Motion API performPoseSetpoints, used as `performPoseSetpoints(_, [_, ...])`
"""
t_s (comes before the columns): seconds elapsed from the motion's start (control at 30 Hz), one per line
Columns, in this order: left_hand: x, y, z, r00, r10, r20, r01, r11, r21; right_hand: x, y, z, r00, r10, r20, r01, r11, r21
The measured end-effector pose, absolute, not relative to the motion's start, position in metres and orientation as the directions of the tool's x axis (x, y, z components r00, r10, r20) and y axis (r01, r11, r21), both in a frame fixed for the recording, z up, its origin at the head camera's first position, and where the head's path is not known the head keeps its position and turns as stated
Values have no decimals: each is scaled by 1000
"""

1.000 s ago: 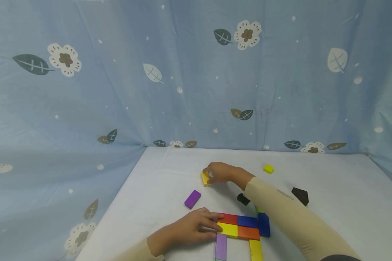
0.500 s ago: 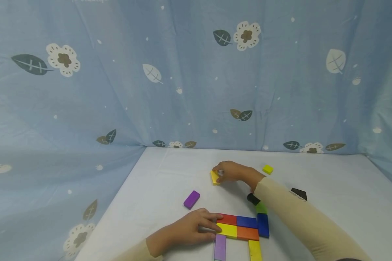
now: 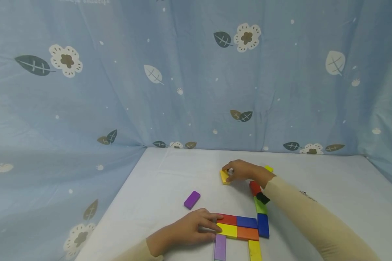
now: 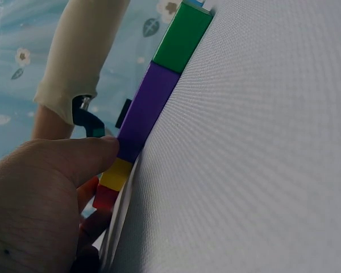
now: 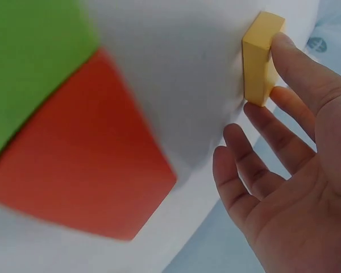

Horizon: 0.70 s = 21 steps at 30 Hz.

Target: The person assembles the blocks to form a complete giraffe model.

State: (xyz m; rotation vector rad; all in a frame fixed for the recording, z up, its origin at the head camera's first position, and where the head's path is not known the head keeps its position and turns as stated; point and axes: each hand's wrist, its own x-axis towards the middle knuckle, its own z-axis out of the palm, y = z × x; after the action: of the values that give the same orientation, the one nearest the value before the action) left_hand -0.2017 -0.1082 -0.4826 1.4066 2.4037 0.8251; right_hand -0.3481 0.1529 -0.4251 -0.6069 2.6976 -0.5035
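My right hand (image 3: pixel 243 169) pinches a yellow block (image 3: pixel 224 177) between thumb and fingers at the back of the table; the right wrist view shows this block (image 5: pixel 256 62) standing on the white surface, its other fingers spread. My left hand (image 3: pixel 192 226) lies beside the block layout at the front. Its fingertips touch the left ends of a red block (image 3: pixel 228 219) and a yellow block (image 3: pixel 228 230). In the left wrist view its thumb rests against a purple block (image 4: pixel 148 108), which is the lilac block (image 3: pixel 220 247) of the head view.
Blue (image 3: pixel 246 222), orange (image 3: pixel 247 233) and yellow (image 3: pixel 255 250) blocks join the layout. A dark blue block (image 3: pixel 263 225), green block (image 3: pixel 260 206) and red block (image 3: pixel 254 187) run up its right side. A purple block (image 3: pixel 192 199) lies apart. A small yellow block (image 3: pixel 269 168) is partly hidden.
My right hand has moved right along the back of the table with the yellow block. Its sleeve now covers the dark block, and the red block has come into view. My left hand stays put.
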Motion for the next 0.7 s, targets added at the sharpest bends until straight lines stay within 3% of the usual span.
performPoseSetpoints(0.4, [-199,-108,-481,-515,854,68,718,387,578,-357,182,-437,-892,-373,-254,-224,855,-468])
performPoseSetpoints(0.7, [-199,-108,-481,-513,854,81,729,384,567,-361,203,-442,-902,-356,-245,-201,847,-491])
